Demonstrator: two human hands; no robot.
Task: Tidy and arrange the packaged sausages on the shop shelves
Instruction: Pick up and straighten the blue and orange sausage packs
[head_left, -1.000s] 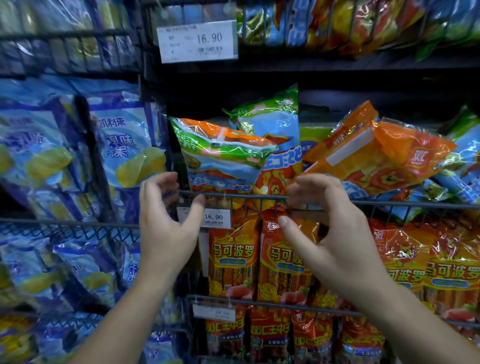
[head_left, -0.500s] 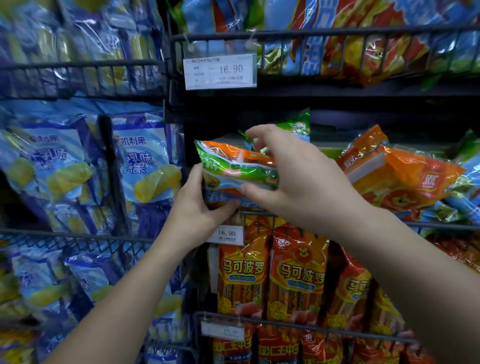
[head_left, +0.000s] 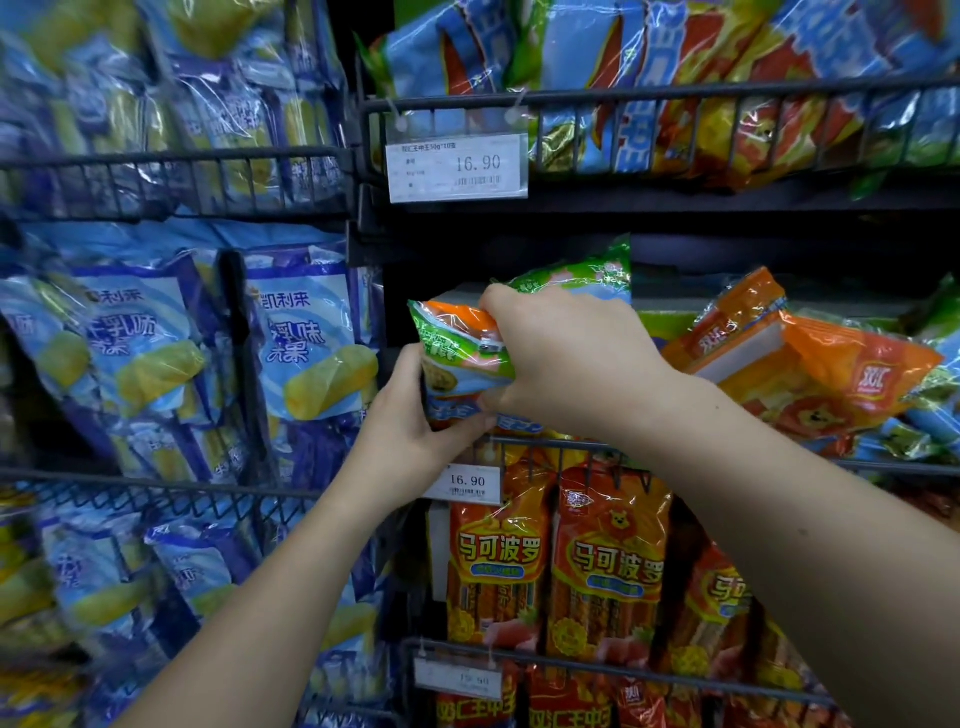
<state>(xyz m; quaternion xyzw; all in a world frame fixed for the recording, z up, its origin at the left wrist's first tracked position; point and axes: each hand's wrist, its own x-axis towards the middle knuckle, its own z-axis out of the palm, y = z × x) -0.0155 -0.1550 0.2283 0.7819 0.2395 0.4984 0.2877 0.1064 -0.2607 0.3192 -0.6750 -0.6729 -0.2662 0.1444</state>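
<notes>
Green-and-orange sausage packet (head_left: 457, 353) at the left end of the middle wire shelf (head_left: 878, 464), grasped by both hands. The right hand (head_left: 566, 358) curls its fingers over the top edge from 3 o'clock; the left hand (head_left: 410, 431) pinches the lower corner at 7 o'clock. A price tag (head_left: 465, 483) hangs at 6 o'clock of the packet

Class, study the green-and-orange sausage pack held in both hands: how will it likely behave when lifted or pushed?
The sausage pack probably flexes rather than stays stiff: its film creases where the right hand grips its top. Its glossy wrapper looks slippery, perhaps why the left hand holds its lower edge. Its flattish shape makes rolling unlikely.
</notes>
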